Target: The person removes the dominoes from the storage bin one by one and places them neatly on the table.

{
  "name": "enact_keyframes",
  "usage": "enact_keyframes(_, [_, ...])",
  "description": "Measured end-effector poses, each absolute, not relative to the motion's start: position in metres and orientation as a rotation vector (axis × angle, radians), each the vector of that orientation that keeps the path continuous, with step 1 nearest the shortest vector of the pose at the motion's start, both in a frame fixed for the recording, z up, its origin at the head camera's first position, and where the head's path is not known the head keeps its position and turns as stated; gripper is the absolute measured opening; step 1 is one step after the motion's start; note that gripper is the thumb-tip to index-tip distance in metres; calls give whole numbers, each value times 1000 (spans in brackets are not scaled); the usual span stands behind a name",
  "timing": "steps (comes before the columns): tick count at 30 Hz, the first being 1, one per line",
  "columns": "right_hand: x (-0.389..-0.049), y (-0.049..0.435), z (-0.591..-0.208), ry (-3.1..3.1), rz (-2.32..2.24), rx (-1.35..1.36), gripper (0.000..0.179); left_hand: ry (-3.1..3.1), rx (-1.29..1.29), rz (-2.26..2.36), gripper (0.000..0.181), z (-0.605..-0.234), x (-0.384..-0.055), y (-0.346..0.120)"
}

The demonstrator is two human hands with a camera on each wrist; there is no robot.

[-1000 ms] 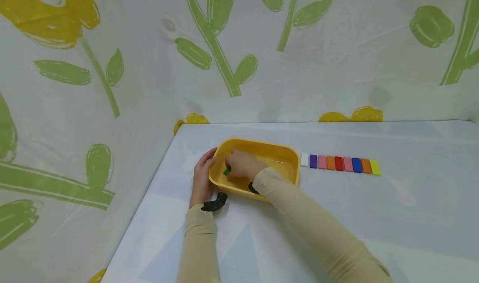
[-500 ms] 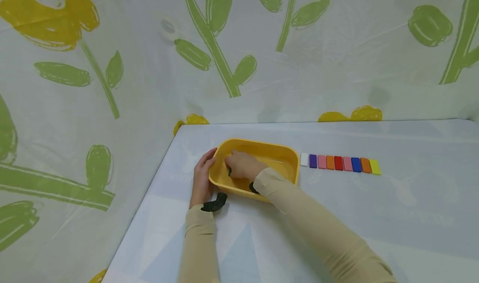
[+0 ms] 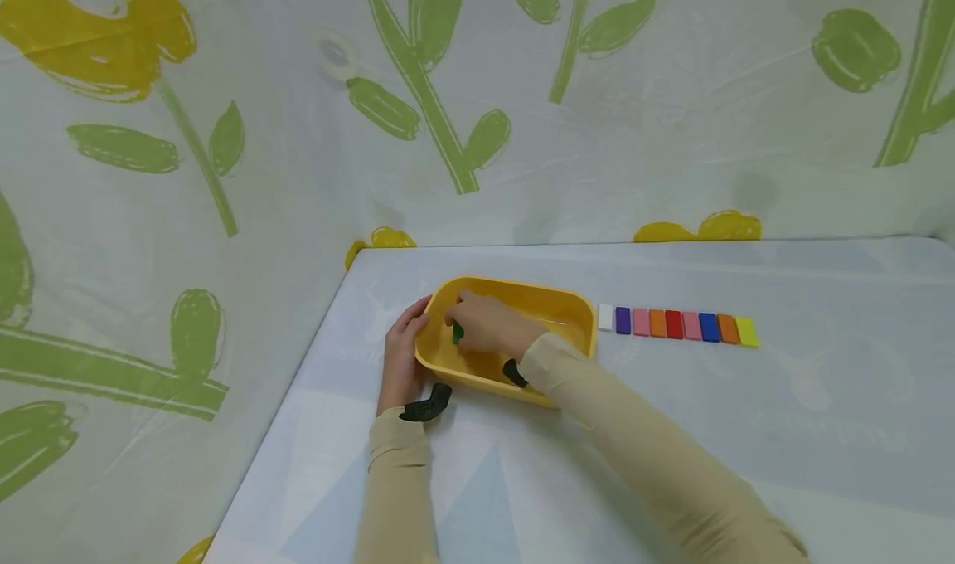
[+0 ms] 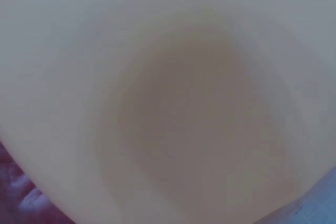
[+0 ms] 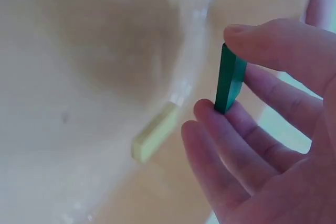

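Observation:
A yellow plastic tub (image 3: 574, 299) rests on the table. My right hand (image 3: 492, 325) is inside it, pinching a green domino (image 5: 228, 80) between thumb and fingers, on edge in the right wrist view. A pale yellow domino (image 5: 155, 132) lies in the tub near its wall, apart from the fingers. My left hand (image 3: 404, 352) rests against the tub's left outer side, its fingers extended along the wall near the rim. The left wrist view is mostly filled by the blurred tub wall (image 4: 210, 129).
Right of the tub, several dominoes stretch in a side-by-side row, from a white domino (image 3: 606, 318) through a red domino (image 3: 675, 325) to a yellow domino (image 3: 747, 333). A patterned wall (image 3: 567, 174) rises behind the table (image 3: 746, 448).
My right hand has shifted and turned slightly inside the tub, and its forearm has moved a little right. The green domino stays in its fingers. The left hand keeps its place.

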State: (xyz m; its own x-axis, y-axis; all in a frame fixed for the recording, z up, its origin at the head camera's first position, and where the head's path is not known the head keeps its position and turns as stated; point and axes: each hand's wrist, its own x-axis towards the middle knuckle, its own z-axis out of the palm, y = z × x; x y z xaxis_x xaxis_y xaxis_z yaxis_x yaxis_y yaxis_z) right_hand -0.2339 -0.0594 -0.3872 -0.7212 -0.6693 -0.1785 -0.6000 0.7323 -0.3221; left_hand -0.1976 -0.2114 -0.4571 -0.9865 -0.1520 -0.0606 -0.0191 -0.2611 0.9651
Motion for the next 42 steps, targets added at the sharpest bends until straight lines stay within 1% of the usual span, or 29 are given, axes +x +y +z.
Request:
enact_keyframes(6, [-230,-48,-373,2686,-408,-1022,35,-1861,207,-2423,33,-457,-198,-211])
enact_keyframes(13, [-223,-25,-363,2730,-524,-1158,41,-1862,265,-2435,34,-458,-197,-213])
enact_keyframes(19, [-218,-8,-357,2738,-711,-1216,51,-1862,327,-2426,36,-457,-195,-214])
enact_keyframes(26, [-211,19,-354,2778,-886,-1164,57,-1858,325,-2432,35,-454,-196,-211])
enact_keyframes(33, [-208,54,-358,2813,-1071,-1010,66,-1861,318,-2419,35,-457,-195,-209])
enact_keyframes(38, [-207,78,-358,2841,-1180,-956,66,-1834,305,-2437,36,-458,-196,-209])
enact_keyframes(42, [-207,92,-355,2859,-1240,-974,66,-1819,323,-2444,35,-456,-195,-210])
